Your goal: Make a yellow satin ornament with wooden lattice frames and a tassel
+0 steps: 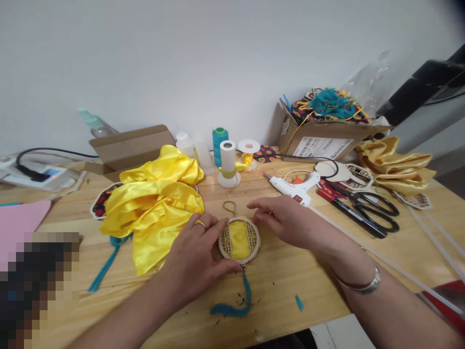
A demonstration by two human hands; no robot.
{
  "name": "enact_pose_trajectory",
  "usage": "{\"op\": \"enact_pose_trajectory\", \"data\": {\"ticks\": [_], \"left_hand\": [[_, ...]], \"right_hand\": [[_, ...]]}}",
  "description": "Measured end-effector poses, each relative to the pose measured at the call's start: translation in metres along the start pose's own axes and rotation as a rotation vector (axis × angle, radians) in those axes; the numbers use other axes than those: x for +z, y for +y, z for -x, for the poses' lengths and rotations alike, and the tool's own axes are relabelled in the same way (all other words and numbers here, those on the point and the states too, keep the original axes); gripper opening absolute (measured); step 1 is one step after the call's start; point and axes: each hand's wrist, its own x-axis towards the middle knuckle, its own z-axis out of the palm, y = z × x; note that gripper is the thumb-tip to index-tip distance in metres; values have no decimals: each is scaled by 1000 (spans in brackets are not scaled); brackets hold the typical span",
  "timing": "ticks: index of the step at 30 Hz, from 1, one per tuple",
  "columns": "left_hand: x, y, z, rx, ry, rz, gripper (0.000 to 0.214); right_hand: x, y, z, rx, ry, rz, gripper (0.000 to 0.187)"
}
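A round wooden lattice pendant (239, 241) with yellow satin behind it lies on the wooden table (276, 295). A thin cord loop (229, 207) stands out at its top, and a teal tassel (247, 293) trails from its bottom. My left hand (198, 254) is closed on the pendant's left side, thumb at the bottom edge and fingers at the upper left. By the pendant's upper right edge is my right hand (281, 220), its fingers loosely bent and apart, with nothing visible in them. Whether its fingertips touch the rim, I cannot tell.
Bunched yellow satin (156, 208) lies left. Spools of teal thread (220, 145) and yellow cord (228, 165) stand behind. A white glue gun (296, 186), scissors (376, 206) and a black marker (352, 213) lie right. A cardboard box (323, 138) holds fabric and tassels.
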Motion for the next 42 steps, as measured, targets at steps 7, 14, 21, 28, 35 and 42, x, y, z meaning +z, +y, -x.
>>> {"op": "enact_pose_trajectory", "data": {"ticks": [7,14,21,28,35,42], "left_hand": [[3,-2,1,3,10,-3,71],[6,-5,4,30,72,-12,74],[1,-4,2,-10,54,37,73],[-1,-4,2,-45,35,89,70],[-10,-1,1,-86,-5,191,68],[-16,-2,0,-125,14,262,63]], "right_hand": [[-2,0,2,-5,-10,44,34],[-3,-1,2,-11,-27,112,33],[-2,-3,3,-25,-36,151,31],[-3,-7,4,-31,-48,179,30],[-4,-8,5,-26,-55,188,28],[-7,-13,4,0,-84,170,25]]}}
